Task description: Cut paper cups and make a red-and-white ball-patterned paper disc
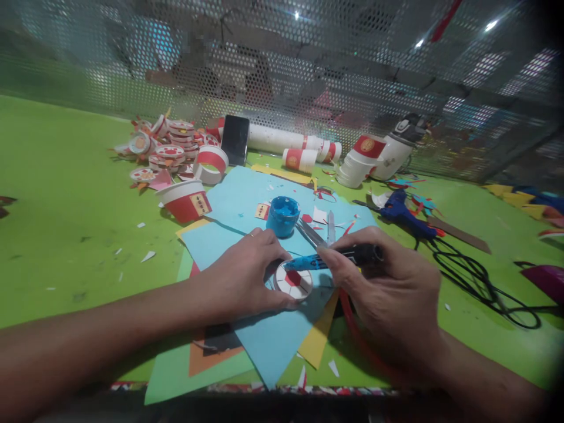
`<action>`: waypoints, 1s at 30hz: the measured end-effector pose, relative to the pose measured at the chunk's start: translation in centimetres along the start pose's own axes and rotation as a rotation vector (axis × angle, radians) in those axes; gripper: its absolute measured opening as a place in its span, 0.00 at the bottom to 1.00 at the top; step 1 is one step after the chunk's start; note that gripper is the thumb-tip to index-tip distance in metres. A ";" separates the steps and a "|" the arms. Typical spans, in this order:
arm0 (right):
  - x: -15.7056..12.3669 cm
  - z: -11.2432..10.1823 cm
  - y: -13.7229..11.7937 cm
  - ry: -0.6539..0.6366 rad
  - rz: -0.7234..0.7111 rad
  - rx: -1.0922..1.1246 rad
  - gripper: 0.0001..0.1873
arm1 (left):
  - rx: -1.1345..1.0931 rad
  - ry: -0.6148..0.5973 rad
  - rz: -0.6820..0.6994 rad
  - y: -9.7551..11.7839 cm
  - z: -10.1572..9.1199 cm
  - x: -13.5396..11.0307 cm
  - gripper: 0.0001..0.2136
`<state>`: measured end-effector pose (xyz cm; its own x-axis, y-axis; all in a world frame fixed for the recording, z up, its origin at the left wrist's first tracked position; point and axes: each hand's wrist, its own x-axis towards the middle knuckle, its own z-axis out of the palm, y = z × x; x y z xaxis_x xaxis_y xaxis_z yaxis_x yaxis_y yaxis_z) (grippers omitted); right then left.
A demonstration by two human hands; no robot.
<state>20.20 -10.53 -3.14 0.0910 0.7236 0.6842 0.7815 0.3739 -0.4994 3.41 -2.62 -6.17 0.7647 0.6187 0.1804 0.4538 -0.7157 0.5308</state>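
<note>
My left hand [242, 273] grips a round white paper disc [303, 289] by its edge, thumb in front and fingers behind. The disc has a red centre and dark lines running out to its rim. In my right hand [392, 294] is a marker [311, 262], black at the back and smeared blue along the front, its tip at the disc's upper left. Behind the disc stands an open jar of blue paint [282, 224]. Scissors [312, 236] lie just right of the jar, their handles partly hidden by my right hand. Light blue paper [264, 346] lies underneath.
Paper discs [170, 153] are heaped at the back left beside red-and-white paper cups [183, 202]. A phone [235, 140] leans at the back. On the right are a blue glue gun [405, 216], its black cord [476, 282] and a white bottle [390, 157]. A perforated metal screen [282, 70] stands behind.
</note>
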 end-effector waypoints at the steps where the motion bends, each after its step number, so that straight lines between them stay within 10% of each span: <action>1: 0.0 -0.2 -0.1 0.015 0.017 0.011 0.08 | -0.002 0.002 0.000 0.0 0.0 0.0 0.21; 30: 0.2 -0.1 -0.1 0.014 0.090 -0.003 0.09 | 0.012 0.006 -0.011 -0.1 0.0 -0.1 0.22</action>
<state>20.21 -10.54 -2.91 0.1699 0.7461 0.6438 0.7717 0.3056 -0.5578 3.36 -2.62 -6.23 0.7569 0.6283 0.1799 0.4673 -0.7128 0.5230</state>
